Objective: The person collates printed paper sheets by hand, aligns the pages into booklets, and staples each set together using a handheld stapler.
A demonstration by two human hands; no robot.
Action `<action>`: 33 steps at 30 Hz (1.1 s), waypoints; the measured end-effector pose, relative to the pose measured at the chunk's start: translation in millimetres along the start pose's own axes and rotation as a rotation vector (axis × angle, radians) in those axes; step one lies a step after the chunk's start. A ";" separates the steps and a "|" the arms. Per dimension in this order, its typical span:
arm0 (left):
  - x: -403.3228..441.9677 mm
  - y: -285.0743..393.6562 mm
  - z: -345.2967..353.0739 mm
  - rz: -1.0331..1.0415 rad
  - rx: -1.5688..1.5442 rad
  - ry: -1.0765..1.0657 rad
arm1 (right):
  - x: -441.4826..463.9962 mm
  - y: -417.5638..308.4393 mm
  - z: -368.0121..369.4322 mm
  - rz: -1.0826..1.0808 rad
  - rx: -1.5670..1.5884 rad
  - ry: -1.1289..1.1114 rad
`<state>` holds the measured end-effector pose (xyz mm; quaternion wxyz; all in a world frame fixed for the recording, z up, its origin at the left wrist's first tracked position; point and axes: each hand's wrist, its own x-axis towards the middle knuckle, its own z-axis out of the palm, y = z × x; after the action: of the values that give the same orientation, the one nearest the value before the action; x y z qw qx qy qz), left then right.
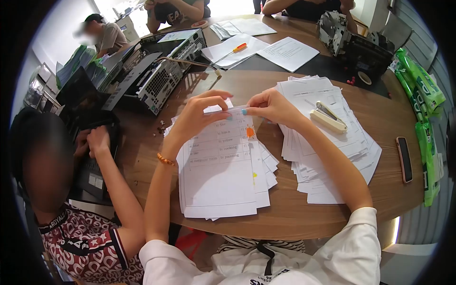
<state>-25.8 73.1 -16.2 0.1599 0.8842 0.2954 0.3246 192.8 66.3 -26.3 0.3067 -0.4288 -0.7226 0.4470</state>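
Observation:
A printed worksheet (218, 185) with a table of words lies on top of a stack of sheets in front of me, its upper edge lifted a little. My left hand (202, 114) is closed at the top edge, thumb on the front and fingers curled behind. At the upper right corner, my right hand (275, 107) pinches the same paper between thumb and fingers. An orange sun-like picture (250, 132) shows near the worksheet's right side. Right of my hands, a cream stapler (328, 118) rests on a second, untidy pile of papers (323, 166).
At the left a person's hands (97, 142) are on a laptop (90, 175). An opened computer case (161, 76) stands behind. Farther back are papers (288, 53), a screwdriver (232, 51) and a dark machine (363, 52). A phone (404, 159) and green packets (422, 104) lie right.

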 end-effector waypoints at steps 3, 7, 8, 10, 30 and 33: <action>-6.1 -8.5 1.5 -0.113 -0.237 -0.054 | 0.9 -2.6 6.0 0.030 0.062 -0.071; -13.7 -16.9 -28.1 -0.463 -0.652 -0.150 | 4.2 -1.5 14.6 -0.021 0.487 0.043; -18.4 -19.3 -35.1 -0.469 -0.654 -0.150 | 5.4 -1.5 14.4 -0.051 0.481 0.128; -27.3 -25.2 -48.1 -0.332 -0.899 0.081 | 7.5 10.8 14.3 -0.027 0.176 0.130; -36.2 -44.4 -53.7 -0.485 -0.745 -0.032 | -1.5 24.8 38.9 -0.258 -0.723 0.500; -33.7 -45.9 -52.5 -0.415 -0.764 -0.065 | -1.4 18.6 40.1 -0.262 -0.545 0.544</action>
<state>-100.8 92.3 -15.4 0.5465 0.6934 0.3203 0.3434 166.7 54.1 -59.8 0.4161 -0.5015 -0.7556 0.0665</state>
